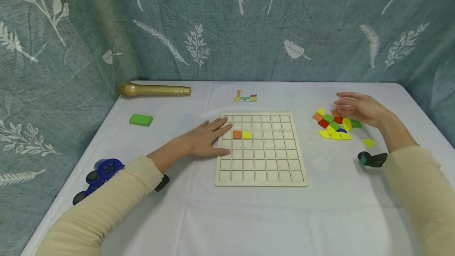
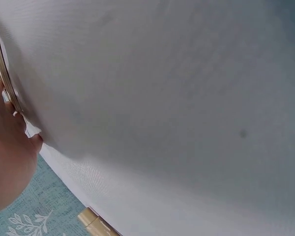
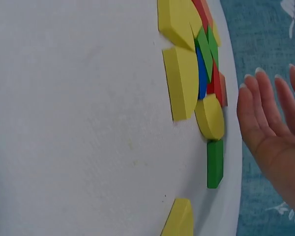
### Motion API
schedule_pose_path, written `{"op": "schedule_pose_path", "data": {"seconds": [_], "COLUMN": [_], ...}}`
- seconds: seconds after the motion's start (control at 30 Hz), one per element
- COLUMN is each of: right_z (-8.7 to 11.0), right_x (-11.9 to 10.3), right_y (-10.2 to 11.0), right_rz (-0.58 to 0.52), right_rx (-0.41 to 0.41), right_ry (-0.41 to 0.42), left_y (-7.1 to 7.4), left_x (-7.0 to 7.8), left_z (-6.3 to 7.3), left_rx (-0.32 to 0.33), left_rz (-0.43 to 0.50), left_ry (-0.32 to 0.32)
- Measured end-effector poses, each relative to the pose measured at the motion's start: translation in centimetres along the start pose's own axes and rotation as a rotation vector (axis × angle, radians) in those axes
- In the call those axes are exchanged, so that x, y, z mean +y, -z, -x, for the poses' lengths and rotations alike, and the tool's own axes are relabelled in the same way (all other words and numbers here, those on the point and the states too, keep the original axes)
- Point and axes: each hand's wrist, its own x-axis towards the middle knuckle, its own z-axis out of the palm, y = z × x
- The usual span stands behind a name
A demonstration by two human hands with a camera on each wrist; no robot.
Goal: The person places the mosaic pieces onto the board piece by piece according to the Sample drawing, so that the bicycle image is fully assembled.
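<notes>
One grid board (image 1: 261,165), midway between the left and right edges of the tabletop (image 1: 249,216); bears an orange square (image 1: 237,134) and, just beside it, a yellow quarter-round (image 1: 247,134). Left hand (image 1: 206,139): fingers released, spread across the board's left edge. Heap of coloured blocks (image 1: 328,118): towards the tabletop's right edge. Right hand (image 1: 364,108): over the heap's far side, fingers released. Pattern card (image 1: 245,94): near the far edge. Gold microphone (image 1: 156,90): far-left corner. Green block (image 1: 141,120), blue controller (image 1: 109,167): near the left edge.
</notes>
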Motion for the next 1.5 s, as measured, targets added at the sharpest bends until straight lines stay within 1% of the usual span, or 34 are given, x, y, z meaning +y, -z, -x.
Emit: {"op": "schedule_pose_path", "data": {"seconds": [0.17, 0.37, 0.47, 0.63, 0.87, 1.0, 1.37, 1.5], "right_z": [-0.5, -0.9, -1.0, -1.2, -1.5, -1.5, -1.2, -1.1], "right_x": [0.6, 1.4, 1.5, 1.3, 1.4, 1.5, 1.3, 1.3], "right_y": [0.7, 0.6, 0.2, -0.3, -0.6, -0.6, -0.2, 0.2], "right_rz": [0.124, 0.393, 0.456, 0.517, 0.606, 0.624, 0.594, 0.590], "right_rx": [0.036, 0.051, 0.063, 0.097, 0.138, 0.171, 0.143, 0.108], "right_ry": [0.016, 0.026, 0.045, 0.060, 0.080, 0.095, 0.058, 0.063], "left_y": [-0.1, -0.2, -0.2, -0.1, 0.0, 0.0, -0.1, -0.2], "left_x": [0.0, 0.1, 0.0, -0.1, 0.1, 0.1, -0.1, -0.1], "left_z": [0.0, 0.0, 0.0, 0.0, 0.0, 0.0, 0.0, 0.0], "left_rx": [0.003, 0.000, 0.009, 0.022, 0.007, 0.005, 0.010, 0.013], "left_rz": [0.012, 0.017, 0.011, 0.001, 0.013, 0.015, 0.008, 0.004], "left_ry": [0.001, 0.010, 0.000, -0.010, -0.003, 0.001, 0.002, -0.002]}}
